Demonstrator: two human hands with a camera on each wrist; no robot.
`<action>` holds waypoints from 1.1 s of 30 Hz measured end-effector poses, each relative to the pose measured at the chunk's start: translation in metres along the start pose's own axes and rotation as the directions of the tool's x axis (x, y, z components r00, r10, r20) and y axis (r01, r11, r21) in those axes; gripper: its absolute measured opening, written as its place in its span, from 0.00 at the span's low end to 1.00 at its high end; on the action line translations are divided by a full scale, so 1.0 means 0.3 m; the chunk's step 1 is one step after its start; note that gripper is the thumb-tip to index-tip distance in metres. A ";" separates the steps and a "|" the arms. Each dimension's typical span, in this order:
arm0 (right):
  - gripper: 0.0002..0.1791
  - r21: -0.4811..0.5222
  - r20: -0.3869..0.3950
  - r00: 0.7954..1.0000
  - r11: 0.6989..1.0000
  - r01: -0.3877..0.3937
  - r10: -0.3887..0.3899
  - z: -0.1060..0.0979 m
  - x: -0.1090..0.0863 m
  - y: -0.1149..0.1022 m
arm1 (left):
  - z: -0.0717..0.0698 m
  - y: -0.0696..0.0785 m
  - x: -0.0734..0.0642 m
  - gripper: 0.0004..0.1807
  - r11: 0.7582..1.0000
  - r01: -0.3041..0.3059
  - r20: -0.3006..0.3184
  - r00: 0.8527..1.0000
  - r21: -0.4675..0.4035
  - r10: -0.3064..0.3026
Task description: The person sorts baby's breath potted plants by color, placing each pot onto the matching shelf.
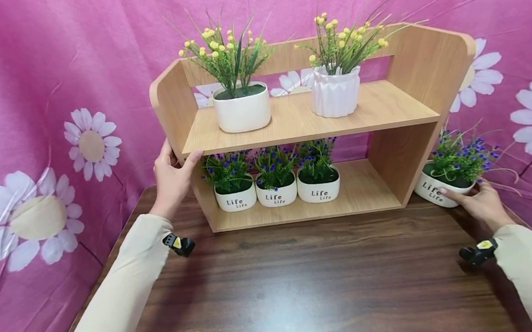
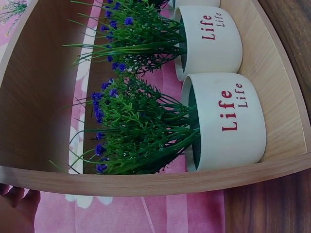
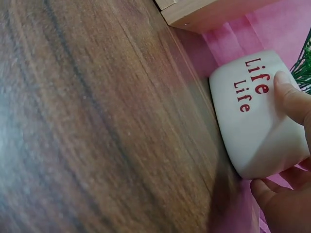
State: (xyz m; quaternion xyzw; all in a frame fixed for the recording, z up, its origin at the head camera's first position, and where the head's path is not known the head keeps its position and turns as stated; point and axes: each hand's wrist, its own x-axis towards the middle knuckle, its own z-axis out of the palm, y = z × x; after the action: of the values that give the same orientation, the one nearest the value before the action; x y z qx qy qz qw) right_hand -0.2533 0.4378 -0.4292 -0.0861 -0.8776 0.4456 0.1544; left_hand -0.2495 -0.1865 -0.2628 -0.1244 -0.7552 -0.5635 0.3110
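A two-tier wooden shelf [image 1: 317, 217] stands at the back of the table. At its left side my left hand [image 1: 173, 178] grips the side panel, thumb at the front edge and fingers behind. My right hand [image 1: 484, 205] holds a white "Life" potted plant [image 1: 429, 190] with blue-purple flowers, just outside the shelf's right panel. In the right wrist view the thumb lies on the front of that pot [image 3: 252, 131], with other fingers at its side. Several matching potted plants [image 1: 236, 199] line the lower tier from the left.
On the upper tier stand a yellow-flowered plant in a smooth white pot [image 1: 243, 110] and another in a pleated white pot [image 1: 335, 95]. The dark wooden table [image 1: 303, 277] extends in front. A pink curtain [image 1: 112, 58] with daisies hangs behind.
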 end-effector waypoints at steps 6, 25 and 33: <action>0.23 0.022 -0.010 1.000 1.000 -0.011 0.012 0.005 -0.003 -0.007 | -0.002 0.021 -0.008 0.34 0.999 -0.006 0.002 1.000 0.035 0.006; 0.23 0.041 -0.036 0.996 0.995 -0.086 0.087 -0.035 -0.057 -0.011 | -0.006 -0.085 0.027 0.36 1.000 -0.029 -0.019 0.999 -0.008 0.029; 0.24 0.159 -0.041 0.997 0.985 -0.065 0.073 -0.069 -0.108 0.005 | -0.005 -0.094 0.024 0.36 0.999 -0.042 -0.018 0.999 0.003 0.042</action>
State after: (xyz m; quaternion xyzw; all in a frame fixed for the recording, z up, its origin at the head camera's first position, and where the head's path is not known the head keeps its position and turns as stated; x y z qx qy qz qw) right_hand -0.2158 0.4449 -0.4252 -0.1144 -0.8322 0.5166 0.1657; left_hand -0.2697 -0.1985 -0.2799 -0.1349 -0.7502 -0.5570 0.3299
